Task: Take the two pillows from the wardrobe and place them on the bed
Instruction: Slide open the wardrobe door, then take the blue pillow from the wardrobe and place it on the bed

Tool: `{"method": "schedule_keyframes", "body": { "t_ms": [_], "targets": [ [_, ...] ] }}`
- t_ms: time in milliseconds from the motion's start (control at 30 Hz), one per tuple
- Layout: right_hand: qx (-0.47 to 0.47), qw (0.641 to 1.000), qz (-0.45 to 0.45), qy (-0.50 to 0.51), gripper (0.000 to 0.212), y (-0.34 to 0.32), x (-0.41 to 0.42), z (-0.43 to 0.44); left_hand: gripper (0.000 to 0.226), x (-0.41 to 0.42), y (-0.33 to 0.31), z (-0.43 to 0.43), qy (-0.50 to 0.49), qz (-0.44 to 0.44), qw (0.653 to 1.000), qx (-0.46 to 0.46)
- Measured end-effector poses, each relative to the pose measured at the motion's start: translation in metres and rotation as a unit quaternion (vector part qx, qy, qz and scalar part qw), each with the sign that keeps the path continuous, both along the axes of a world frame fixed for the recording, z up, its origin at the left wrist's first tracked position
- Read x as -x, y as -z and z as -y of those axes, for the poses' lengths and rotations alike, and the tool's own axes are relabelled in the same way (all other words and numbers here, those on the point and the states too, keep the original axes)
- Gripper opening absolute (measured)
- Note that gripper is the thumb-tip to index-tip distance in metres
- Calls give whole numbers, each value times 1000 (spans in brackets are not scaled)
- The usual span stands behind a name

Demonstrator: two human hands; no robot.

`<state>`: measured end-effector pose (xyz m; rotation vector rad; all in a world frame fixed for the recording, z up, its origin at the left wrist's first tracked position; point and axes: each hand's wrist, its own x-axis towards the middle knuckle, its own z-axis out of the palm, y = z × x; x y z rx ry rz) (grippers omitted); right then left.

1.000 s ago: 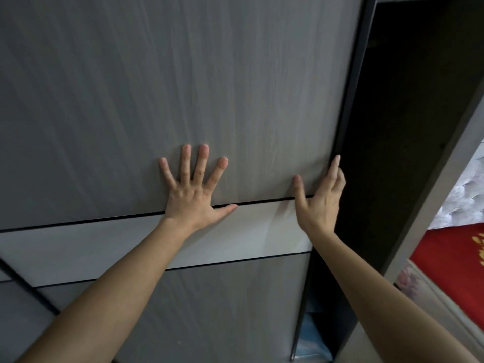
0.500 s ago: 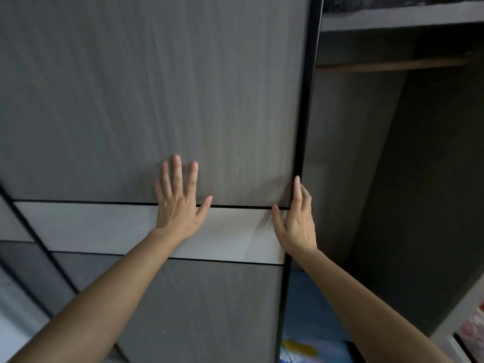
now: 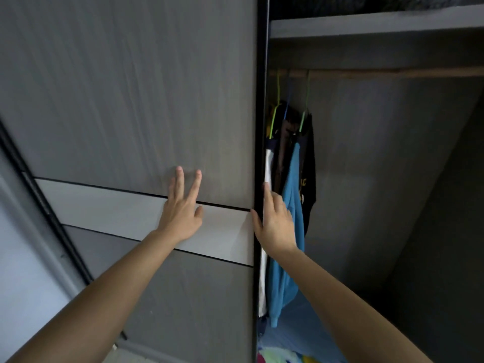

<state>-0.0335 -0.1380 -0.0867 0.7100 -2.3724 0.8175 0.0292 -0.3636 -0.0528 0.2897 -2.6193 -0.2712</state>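
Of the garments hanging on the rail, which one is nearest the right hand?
The light blue garment, directly behind the right hand. The black garment hangs further right, and the white one sits against the door edge.

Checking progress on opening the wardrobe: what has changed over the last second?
The sliding door has slid further left, so hanging clothes and the rail now show. The left hand stays flat on the panel, and the right hand stays at the door's edge. Nothing grasped.

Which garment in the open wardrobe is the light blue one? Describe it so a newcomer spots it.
Start at the sliding door and go right into the open wardrobe, to the wooden rail. Of the few clothes hanging by the door's edge, the light blue garment hangs lowest, behind the right hand. Its neighbours are dark or white.
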Motion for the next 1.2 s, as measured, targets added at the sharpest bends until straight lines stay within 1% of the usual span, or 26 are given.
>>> {"method": "schedule_keyframes", "body": {
  "t_ms": [133, 300, 467, 567, 633, 700, 733, 800, 867, 933, 1000, 1200],
  "targets": [
    [-41, 999, -17, -9, 70, 4, 0, 33, 95, -4, -1, 23, -16, 23, 999, -19],
    [-39, 998, 17, -50, 72, 3, 0, 62, 99, -4, 3, 49, -20, 24, 999, -43],
    [-51, 998, 14, -46, 74, 7, 4, 74, 104, -5, 7, 63, -14, 13, 999, -43],
    [-70, 996, -2, -48, 76, 7, 7, 71, 100, -5, 8, 60, -18, 16, 999, -39],
    [-84, 995, -26, -52, 75, 6, 9, 60, 92, -5, 8, 50, -44, 0, 999, -25],
    [-109, 990, -60, -63, 71, 6, 13, 42, 78, -6, 8, 33, -60, -60, 996, 11],
    [-124, 987, -79, -69, 68, 8, 16, 29, 71, -5, 8, 21, -49, -99, 993, 45],
    [-142, 982, -108, -70, 65, 13, 23, -4, 64, 2, 8, -9, 6, -155, 981, 119],
    [-150, 980, -123, -42, 64, 20, 30, -44, 62, 13, 5, -47, 74, -173, 967, 174],
    [-158, 980, -122, 4, 64, 26, 35, -88, 61, 27, 5, -88, 126, -169, 956, 203],
    [-163, 980, -100, 49, 65, 33, 36, -136, 60, 40, 10, -129, 154, -145, 956, 203],
    [-212, 967, -32, 138, 65, 57, 36, -273, 61, 76, 52, -233, 180, -63, 966, 176]
  ]
}}
